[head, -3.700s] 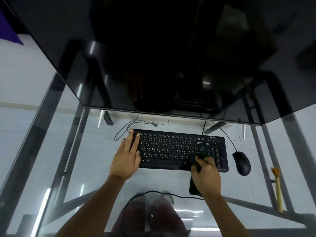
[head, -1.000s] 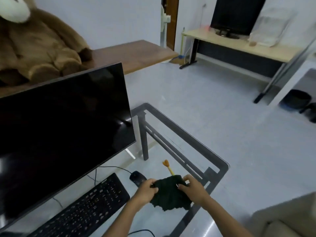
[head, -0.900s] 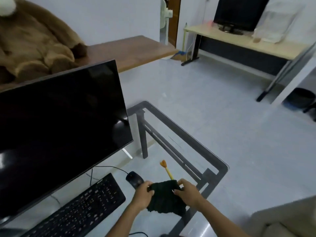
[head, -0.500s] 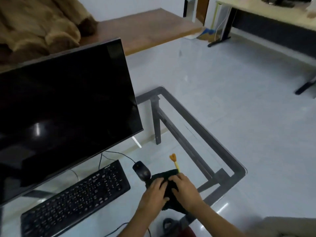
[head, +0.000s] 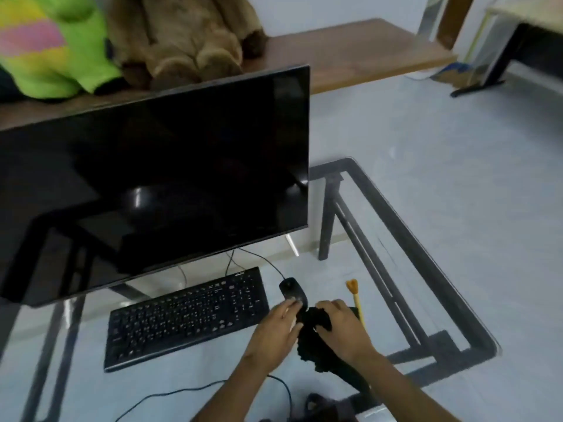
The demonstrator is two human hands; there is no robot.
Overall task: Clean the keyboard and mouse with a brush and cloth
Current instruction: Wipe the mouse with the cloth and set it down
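A black keyboard (head: 185,317) lies on the glass table in front of the monitor. Right of it sits a black mouse (head: 291,288). My left hand (head: 275,330) reaches forward with straight fingers, its fingertips on the near end of the mouse. My right hand (head: 341,328) grips a bunched dark cloth (head: 312,339) just right of my left hand, close behind the mouse. A yellow-handled brush (head: 355,296) with an orange tip lies on the glass right of the mouse, its lower part hidden by my right hand.
A large black monitor (head: 152,181) stands behind the keyboard. The glass table (head: 396,269) has a dark metal frame, its corner at the right. Cables (head: 182,392) run across the near glass. Plush toys (head: 182,35) sit on a wooden bench behind.
The view swung down and left from the room toward the table. My left hand let go of the cloth and reached onto the mouse; my right hand keeps the cloth.
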